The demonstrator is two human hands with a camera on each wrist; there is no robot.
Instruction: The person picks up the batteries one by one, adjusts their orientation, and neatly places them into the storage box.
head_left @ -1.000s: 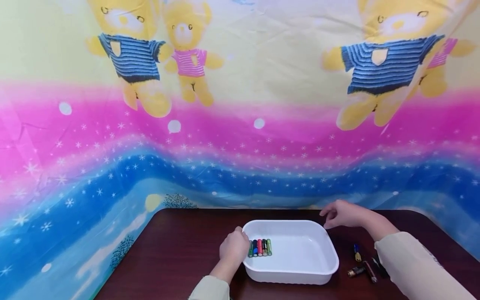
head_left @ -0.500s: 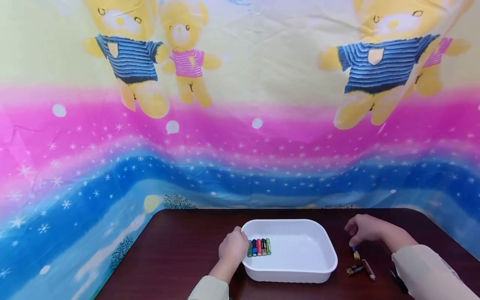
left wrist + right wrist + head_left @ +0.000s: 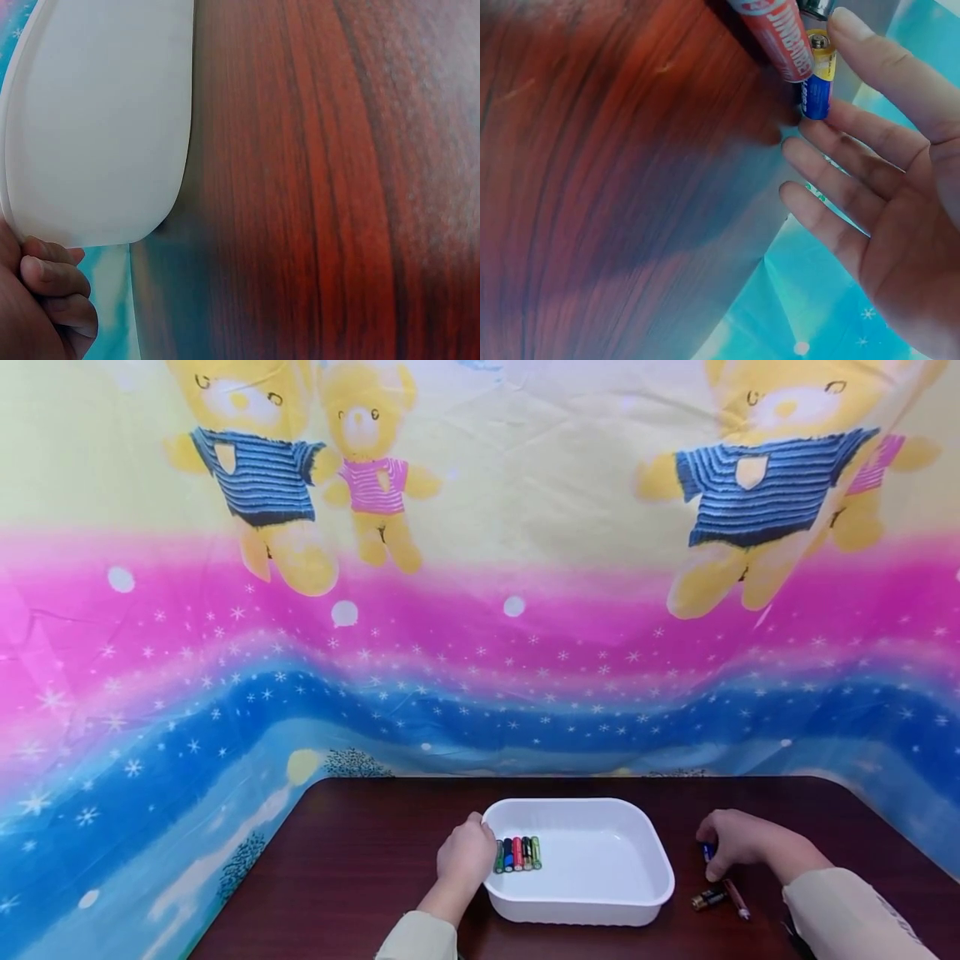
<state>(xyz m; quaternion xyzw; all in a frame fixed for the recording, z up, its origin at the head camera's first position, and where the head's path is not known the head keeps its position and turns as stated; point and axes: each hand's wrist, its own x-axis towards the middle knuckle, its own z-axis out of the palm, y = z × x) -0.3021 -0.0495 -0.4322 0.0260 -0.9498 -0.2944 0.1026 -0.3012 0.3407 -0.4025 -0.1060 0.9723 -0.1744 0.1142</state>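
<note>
My left hand [image 3: 467, 858] grips the left rim of a white plastic tray [image 3: 581, 913], its fingers curled at the tray's edge in the left wrist view. Inside, along the left wall, several batteries [image 3: 517, 853] in green, black and red stand side by side in a row. My right hand [image 3: 742, 843] is low over the table right of the tray. A blue and yellow battery [image 3: 817, 94] lies between its thumb and forefinger, with the forefinger at its lower end and the thumb near its upper end. The other fingers are extended loosely.
A red battery [image 3: 781, 39] overlaps the blue one in the right wrist view. Close below my right hand lie a black and copper battery [image 3: 707, 900] and a reddish-brown one [image 3: 737, 900]. The dark wooden table [image 3: 375, 860] meets a patterned cloth [image 3: 450, 693] behind.
My right hand has moved from the tray's far right corner rightward and toward me, down to the blue battery. My left hand has stayed on the tray.
</note>
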